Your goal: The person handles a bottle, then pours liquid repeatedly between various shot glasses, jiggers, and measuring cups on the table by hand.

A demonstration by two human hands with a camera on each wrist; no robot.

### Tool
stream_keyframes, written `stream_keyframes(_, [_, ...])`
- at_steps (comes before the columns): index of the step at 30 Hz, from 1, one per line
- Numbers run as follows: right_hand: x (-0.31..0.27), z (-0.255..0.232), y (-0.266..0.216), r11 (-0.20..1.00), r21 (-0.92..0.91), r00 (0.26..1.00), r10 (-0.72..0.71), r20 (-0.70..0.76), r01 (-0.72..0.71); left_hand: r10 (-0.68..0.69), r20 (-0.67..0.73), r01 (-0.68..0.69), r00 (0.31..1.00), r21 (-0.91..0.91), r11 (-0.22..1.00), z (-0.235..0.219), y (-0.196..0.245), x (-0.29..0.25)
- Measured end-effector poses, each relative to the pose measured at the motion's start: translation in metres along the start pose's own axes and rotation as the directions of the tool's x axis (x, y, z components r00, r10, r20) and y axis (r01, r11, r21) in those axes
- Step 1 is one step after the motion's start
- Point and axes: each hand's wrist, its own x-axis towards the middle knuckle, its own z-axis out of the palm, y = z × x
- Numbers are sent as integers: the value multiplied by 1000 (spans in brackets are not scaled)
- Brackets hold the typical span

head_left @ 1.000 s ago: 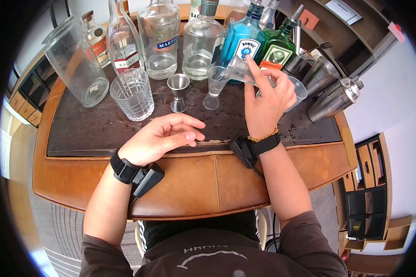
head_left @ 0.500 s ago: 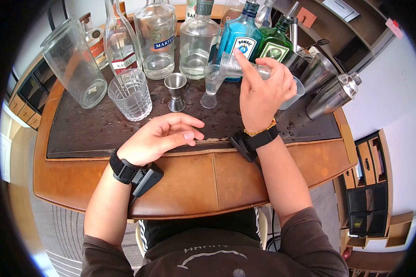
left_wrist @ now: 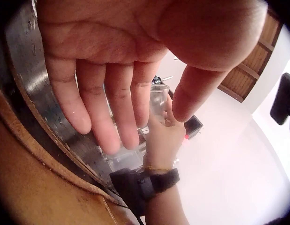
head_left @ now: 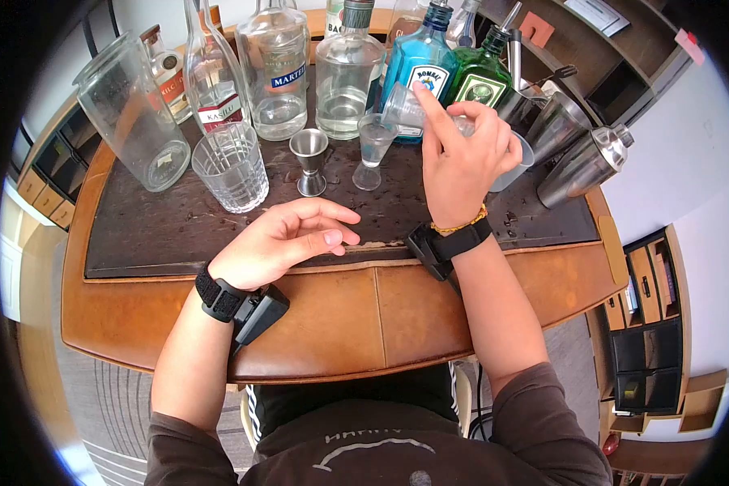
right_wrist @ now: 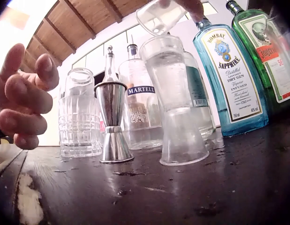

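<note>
My right hand (head_left: 468, 162) grips a small clear cup (head_left: 403, 109) tipped on its side, index finger stretched along it. In the right wrist view, the mouth of this cup (right_wrist: 160, 18) hangs at the rim of a clear hourglass-shaped jigger (right_wrist: 175, 89), which stands upright with clear liquid in its upper part. Left of it stand a steel jigger (head_left: 311, 162) and a cut-glass tumbler (head_left: 233, 174). My left hand (head_left: 282, 239) holds nothing, its fingers loosely bent near the front edge of the dark table top, short of both jiggers.
Bottles line the back, among them a Martell bottle (head_left: 277, 105), a blue Bombay bottle (head_left: 419, 61) and a green bottle (head_left: 482, 73). A large glass jar (head_left: 134, 121) stands left. On the right are a translucent cup (head_left: 517, 166) and a steel shaker (head_left: 583, 170). Drops wet the table (head_left: 178, 235).
My right hand has shifted slightly left, and the cup in it lies more nearly level over the clear jigger than a second ago. My left hand has stayed in place.
</note>
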Motion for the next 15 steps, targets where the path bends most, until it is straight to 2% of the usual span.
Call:
stream_keyframes(7, [0, -5, 4, 991, 105, 991, 67, 120, -80, -3, -3, 3, 1000, -4, 1000, 0, 2, -1])
stream_keyframes(9, [-1, -5, 3, 967, 161, 971, 168, 170, -195, -7, 1, 7, 1000, 4, 1000, 0, 2, -1])
stream_keyframes(10, [0, -6, 1, 967, 161, 971, 169, 169, -196, -7, 2, 7, 1000, 5, 1000, 0, 2, -1])
stream_keyframes(12, [-1, -11, -1, 934, 118, 885, 272, 378, -337, -1, 0, 1, 1000, 14, 1000, 1, 2, -1])
stream_keyframes(13, [-2, -11, 0, 934, 117, 885, 273, 378, -338, -2, 1, 2, 1000, 14, 1000, 0, 2, -1])
stream_keyframes(15, [-6, -8, 5, 827, 196, 757, 352, 551, -527, -7, -1, 7, 1000, 34, 999, 0, 3, -1])
